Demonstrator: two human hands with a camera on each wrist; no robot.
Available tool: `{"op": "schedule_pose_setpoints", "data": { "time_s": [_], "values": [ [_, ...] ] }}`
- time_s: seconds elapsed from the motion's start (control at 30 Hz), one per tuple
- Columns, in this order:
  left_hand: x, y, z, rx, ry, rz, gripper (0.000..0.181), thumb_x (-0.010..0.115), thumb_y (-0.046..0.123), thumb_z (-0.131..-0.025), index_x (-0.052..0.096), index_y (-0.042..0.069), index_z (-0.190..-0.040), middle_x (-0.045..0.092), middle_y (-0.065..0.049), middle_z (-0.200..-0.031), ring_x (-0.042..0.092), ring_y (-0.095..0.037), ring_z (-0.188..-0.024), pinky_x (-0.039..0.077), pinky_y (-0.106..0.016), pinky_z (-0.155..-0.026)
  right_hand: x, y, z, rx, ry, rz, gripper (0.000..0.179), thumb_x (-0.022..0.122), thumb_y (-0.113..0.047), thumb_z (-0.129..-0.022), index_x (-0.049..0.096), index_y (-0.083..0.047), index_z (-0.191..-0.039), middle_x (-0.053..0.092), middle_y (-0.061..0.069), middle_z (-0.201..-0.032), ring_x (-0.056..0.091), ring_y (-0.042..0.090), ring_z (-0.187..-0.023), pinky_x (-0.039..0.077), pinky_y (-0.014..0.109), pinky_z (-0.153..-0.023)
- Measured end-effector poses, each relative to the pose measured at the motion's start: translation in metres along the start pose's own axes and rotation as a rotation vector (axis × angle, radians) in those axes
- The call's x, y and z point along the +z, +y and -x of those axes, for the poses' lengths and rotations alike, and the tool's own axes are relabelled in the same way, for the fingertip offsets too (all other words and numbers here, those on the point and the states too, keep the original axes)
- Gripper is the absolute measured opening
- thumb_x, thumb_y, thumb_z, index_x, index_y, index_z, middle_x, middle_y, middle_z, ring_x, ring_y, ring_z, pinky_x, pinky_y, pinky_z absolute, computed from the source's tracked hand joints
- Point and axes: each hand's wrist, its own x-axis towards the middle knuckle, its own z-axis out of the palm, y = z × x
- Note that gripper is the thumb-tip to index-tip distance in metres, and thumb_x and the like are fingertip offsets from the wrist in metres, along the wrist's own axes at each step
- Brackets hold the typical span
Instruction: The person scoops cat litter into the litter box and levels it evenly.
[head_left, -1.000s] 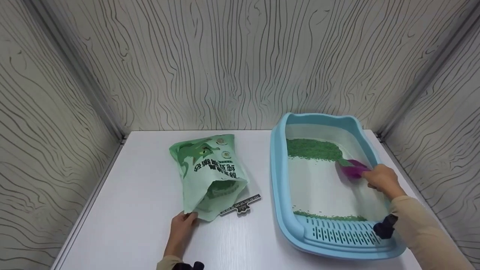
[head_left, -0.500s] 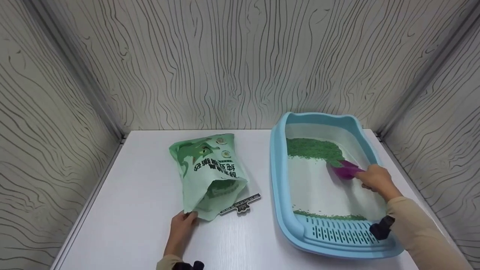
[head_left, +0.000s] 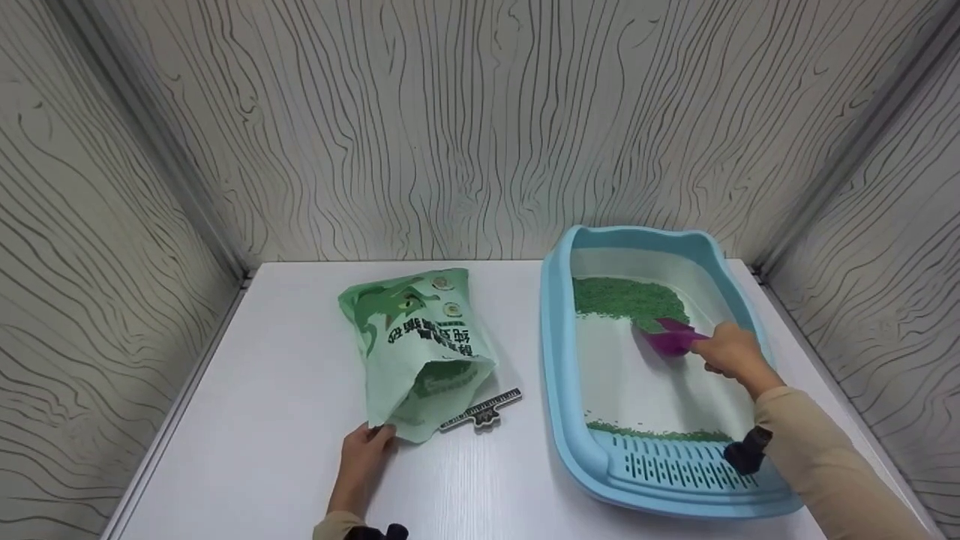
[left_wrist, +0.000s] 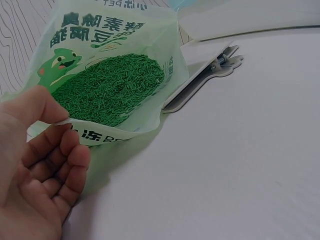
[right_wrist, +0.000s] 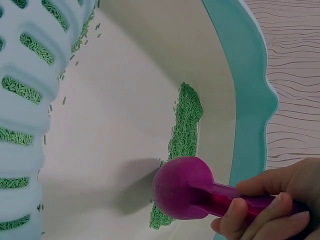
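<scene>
My left hand (head_left: 365,457) pinches the lower left edge of an opened green cat litter bag (head_left: 420,337) that lies on the table. Green litter pellets (left_wrist: 115,85) fill the bag's mouth in the left wrist view. My right hand (head_left: 739,358) grips the handle of a purple scoop (head_left: 670,339), held inside the blue litter box (head_left: 555,360). Pellets show in the scoop, whose tip is close to the heap of green pellets (head_left: 630,298) at the box's far end. From the right wrist, the scoop's rounded back (right_wrist: 177,185) hides part of that heap.
A flat clip with a ruler pattern (head_left: 484,411) lies beside the bag's mouth. The box's near end has a slotted step (head_left: 690,469) with a line of pellets along it. Wood-patterned walls (head_left: 450,135) border the white table (head_left: 262,397).
My right hand has moved the scoop to the left along the near edge of the heap. The left hand and the bag have stayed in place.
</scene>
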Motion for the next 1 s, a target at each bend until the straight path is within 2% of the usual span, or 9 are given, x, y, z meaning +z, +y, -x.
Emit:
{"op": "schedule_pose_setpoints", "data": {
  "time_s": [0.23, 0.43, 0.73, 1.0],
  "values": [
    [0.000, -0.002, -0.001, 0.001, -0.002, -0.007, 0.024, 0.059, 0.019, -0.088, 0.067, -0.001, -0.097, 0.070, -0.001, -0.087, 0.057, -0.009, -0.080, 0.047, -0.023, -0.077, 0.006, -0.012, -0.003, -0.027, 0.013, -0.014, 0.021, 0.053, -0.019, -0.084, 0.048, -0.006, -0.068, 0.050, -0.004, -0.050, 0.046, 0.010, -0.048, 0.038, 0.026, -0.047],
    [0.001, -0.002, -0.001, -0.008, -0.006, -0.003, 0.025, 0.060, 0.020, -0.087, 0.067, -0.002, -0.098, 0.071, -0.002, -0.089, 0.057, -0.009, -0.080, 0.048, -0.023, -0.077, 0.010, -0.021, -0.003, -0.056, 0.010, 0.032, 0.026, 0.051, -0.019, -0.084, 0.048, -0.010, -0.060, 0.050, -0.004, -0.048, 0.045, 0.011, -0.046, 0.037, 0.026, -0.047],
    [-0.002, 0.000, 0.000, 0.023, -0.011, -0.016, 0.032, 0.060, 0.019, -0.088, 0.067, -0.005, -0.108, 0.072, -0.013, -0.106, 0.058, -0.007, -0.088, 0.049, -0.023, -0.080, 0.016, -0.040, -0.004, -0.047, -0.021, 0.047, 0.030, 0.051, -0.018, -0.086, 0.045, -0.013, -0.057, 0.050, -0.004, -0.049, 0.048, 0.011, -0.047, 0.038, 0.026, -0.048],
    [-0.001, -0.001, 0.001, 0.002, 0.000, -0.029, 0.032, 0.058, 0.020, -0.088, 0.067, -0.002, -0.110, 0.071, -0.013, -0.109, 0.060, -0.011, -0.094, 0.051, -0.031, -0.088, 0.023, -0.059, -0.006, -0.089, -0.031, 0.094, 0.033, 0.050, -0.017, -0.089, 0.043, -0.015, -0.056, 0.049, -0.004, -0.048, 0.046, 0.011, -0.047, 0.037, 0.025, -0.049]
  ]
}}
